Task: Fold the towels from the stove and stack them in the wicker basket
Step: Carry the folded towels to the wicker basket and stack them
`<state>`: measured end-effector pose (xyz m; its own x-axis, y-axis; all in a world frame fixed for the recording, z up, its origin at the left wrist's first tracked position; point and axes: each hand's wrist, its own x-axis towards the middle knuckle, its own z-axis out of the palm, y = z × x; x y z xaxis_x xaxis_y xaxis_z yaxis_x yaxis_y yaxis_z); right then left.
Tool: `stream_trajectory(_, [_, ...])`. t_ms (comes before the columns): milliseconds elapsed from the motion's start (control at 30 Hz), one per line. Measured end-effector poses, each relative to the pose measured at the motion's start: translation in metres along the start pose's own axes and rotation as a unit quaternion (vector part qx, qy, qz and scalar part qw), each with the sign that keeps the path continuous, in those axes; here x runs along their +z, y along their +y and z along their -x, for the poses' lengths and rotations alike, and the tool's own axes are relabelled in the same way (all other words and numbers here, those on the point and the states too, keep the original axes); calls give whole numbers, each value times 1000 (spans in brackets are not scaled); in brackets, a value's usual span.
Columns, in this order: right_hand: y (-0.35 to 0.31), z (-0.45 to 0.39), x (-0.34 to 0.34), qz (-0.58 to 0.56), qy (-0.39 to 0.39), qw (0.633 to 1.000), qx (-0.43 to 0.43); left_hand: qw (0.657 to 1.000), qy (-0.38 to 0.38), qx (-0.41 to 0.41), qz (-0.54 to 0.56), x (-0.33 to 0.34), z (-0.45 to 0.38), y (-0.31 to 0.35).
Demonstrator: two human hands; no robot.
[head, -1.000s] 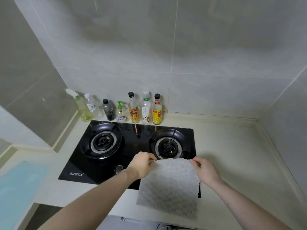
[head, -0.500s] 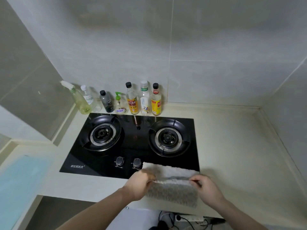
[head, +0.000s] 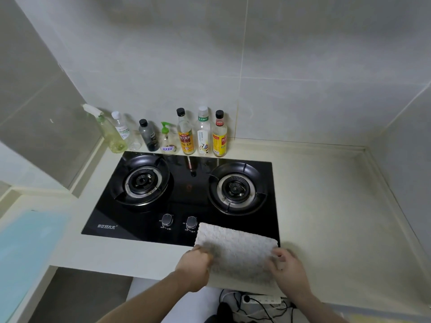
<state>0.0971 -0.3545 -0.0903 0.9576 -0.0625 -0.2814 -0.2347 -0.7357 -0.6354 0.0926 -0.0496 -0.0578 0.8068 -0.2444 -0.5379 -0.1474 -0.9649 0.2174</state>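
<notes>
One towel [head: 235, 250] lies folded on the table edge, its far corner over the stove [head: 182, 201]. My left hand [head: 194, 264] and right hand [head: 288, 269] pinch its ends. Next I judge another fold; no basket in view.

Towel [head: 236, 249] white-grey, nubbly; stove [head: 182, 199] glossy black; counter [head: 326, 206] cream; left mat [head: 25, 248] perhaps pale blue.

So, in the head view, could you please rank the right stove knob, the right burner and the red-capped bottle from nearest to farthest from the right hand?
From the right hand:
1. Right stove knob, up-left, at the stove's front.
2. Right burner, behind it.
3. Red-capped bottle, against the wall.
</notes>
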Motion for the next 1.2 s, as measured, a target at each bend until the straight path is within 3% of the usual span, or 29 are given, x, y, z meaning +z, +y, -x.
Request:
stream_trajectory(167, [-5,-15,12,-112,-27,982,152,999,-6,51,7,-8,-10,24])
stream_trajectory(333, [-19,-27,20,-202,14,957,208,995,-82,43,-20,-11,-16,42])
stream_trajectory(500, [-37,-29,-3,-258,-19,936,237,992,-105,59,-23,-10,-22,45])
stream_trajectory(700, [-68,-28,-27,-281,-51,942,173,983,-45,71,166,-7,-21,40])
stream_trajectory(867, [-101,-26,-9,-275,-103,949,117,942,65,-49,325,-1,-17,17])
stream_trajectory(1200, [-148,-31,50,-243,-199,944,100,890,118,-172,406,-11,-4,-21])
